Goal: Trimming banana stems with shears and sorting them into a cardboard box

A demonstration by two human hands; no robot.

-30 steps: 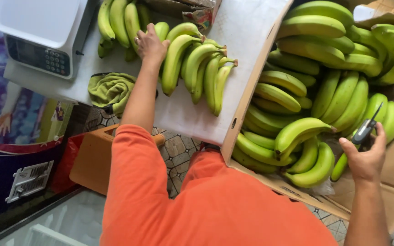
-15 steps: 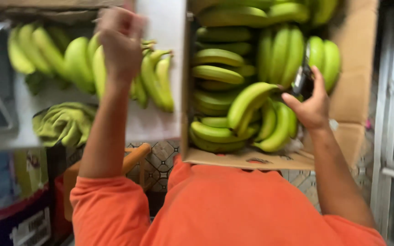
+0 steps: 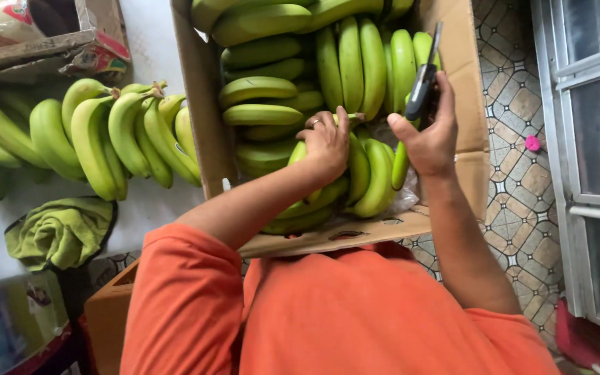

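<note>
The left hand (image 3: 328,142) is down inside the cardboard box (image 3: 453,173), fingers closed around the stem end of a bunch of green bananas (image 3: 366,173) lying near the front wall. The right hand (image 3: 428,135) is clamped on a dark-handled knife (image 3: 423,80), held upright just above that same bunch, with its tip pointing toward the far end of the box. The two hands sit very close together, and that is the worry: I'd judge a slip of the knife could nick the left fingers or slice into a banana skin. The packed fruit is tight, so tugging the bunch may bruise or snap its neighbours. More bananas (image 3: 119,132) lie loose on the white bench (image 3: 147,208) beside a green cloth (image 3: 60,232), well apart from the hands
</note>
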